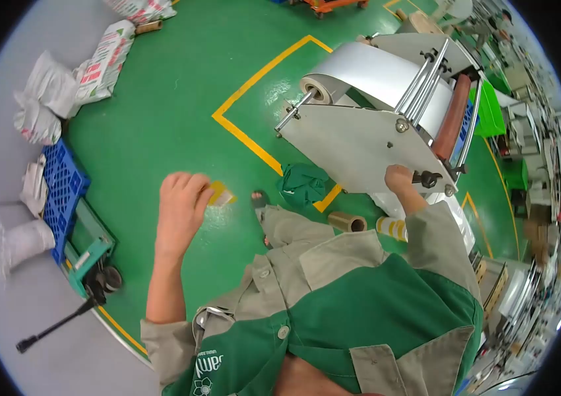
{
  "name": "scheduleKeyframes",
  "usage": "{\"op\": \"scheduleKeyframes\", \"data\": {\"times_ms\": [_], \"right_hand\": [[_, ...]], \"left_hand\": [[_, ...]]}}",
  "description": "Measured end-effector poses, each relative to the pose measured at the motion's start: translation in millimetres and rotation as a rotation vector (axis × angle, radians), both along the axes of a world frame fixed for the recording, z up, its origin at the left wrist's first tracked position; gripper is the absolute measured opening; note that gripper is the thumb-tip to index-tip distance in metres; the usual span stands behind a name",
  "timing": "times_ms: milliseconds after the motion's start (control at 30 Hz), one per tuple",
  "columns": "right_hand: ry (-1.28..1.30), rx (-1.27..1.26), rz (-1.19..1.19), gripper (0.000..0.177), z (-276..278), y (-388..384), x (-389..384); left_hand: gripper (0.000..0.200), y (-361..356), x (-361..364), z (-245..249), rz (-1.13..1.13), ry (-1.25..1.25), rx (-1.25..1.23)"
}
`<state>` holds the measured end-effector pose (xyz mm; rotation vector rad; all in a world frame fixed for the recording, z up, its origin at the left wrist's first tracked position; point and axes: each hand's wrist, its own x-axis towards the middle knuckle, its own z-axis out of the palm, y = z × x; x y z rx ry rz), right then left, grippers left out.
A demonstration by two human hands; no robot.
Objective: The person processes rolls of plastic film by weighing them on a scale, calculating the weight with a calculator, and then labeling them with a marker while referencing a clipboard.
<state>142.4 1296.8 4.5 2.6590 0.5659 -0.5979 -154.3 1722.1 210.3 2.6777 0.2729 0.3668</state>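
My left hand (185, 199) is raised over the floor with its fingers pinched on a small yellow and whitish strip (221, 194), perhaps tape or film. To the right, my right hand (399, 179) is closed at the black handle (427, 179) on the side plate (353, 148) of a roller machine; the fingers partly hide the grip. A wide roll of silvery-white sheet (373, 72) is mounted on this machine, its near core end (315, 90) facing me. Beyond the metal bars lies a reddish-brown roller (453, 115).
Below the machine lie a green cloth bundle (303, 184), a cardboard tube (347, 222) and a yellow-white striped roll (392, 228). Along the left wall stand white sacks (105, 63), a blue plastic pallet (64, 191) and a green pallet jack (89, 254). Yellow lines (247, 142) mark the green floor.
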Motion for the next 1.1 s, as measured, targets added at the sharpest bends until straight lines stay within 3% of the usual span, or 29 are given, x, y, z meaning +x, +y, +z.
{"op": "scheduleKeyframes", "data": {"times_ms": [100, 200, 267, 333, 467, 667, 833, 1100], "right_hand": [[0.116, 0.242, -0.026, 0.031, -7.7, 45.3, -1.8], [0.29, 1.136, -0.355, 0.046, 25.1, 170.9, -19.3], [0.098, 1.273, -0.001, 0.047, 72.1, 254.8, -31.6], [0.174, 1.494, 0.127, 0.041, 118.1, 319.8, -41.0], [0.068, 1.522, 0.16, 0.028, 157.9, 384.3, -15.0], [-0.22, 1.47, -0.166, 0.02, 162.7, 439.1, 37.5], [-0.526, 1.248, -0.253, 0.014, 170.8, 482.1, 71.4], [-0.707, 0.995, -0.431, 0.013, 173.4, 494.7, 144.7]], "left_hand": [[0.011, 35.6, 58.1, -20.7, -0.201, -0.033, -0.023], [0.011, 64.5, 112.9, -37.5, -0.406, -0.019, -0.014], [0.011, 78.7, 148.3, -41.1, -0.526, 0.005, -0.024], [0.013, 94.0, 179.0, -39.6, -0.625, -0.031, -0.039], [0.019, 136.8, 240.6, -29.4, -0.747, -0.109, -0.063], [0.019, 195.0, 340.7, -25.7, -0.943, -0.273, -0.117], [0.021, 228.0, 415.6, -39.2, -1.037, -0.335, -0.126], [0.064, 216.1, 542.6, -41.0, -1.192, 0.08, -0.457]]}}
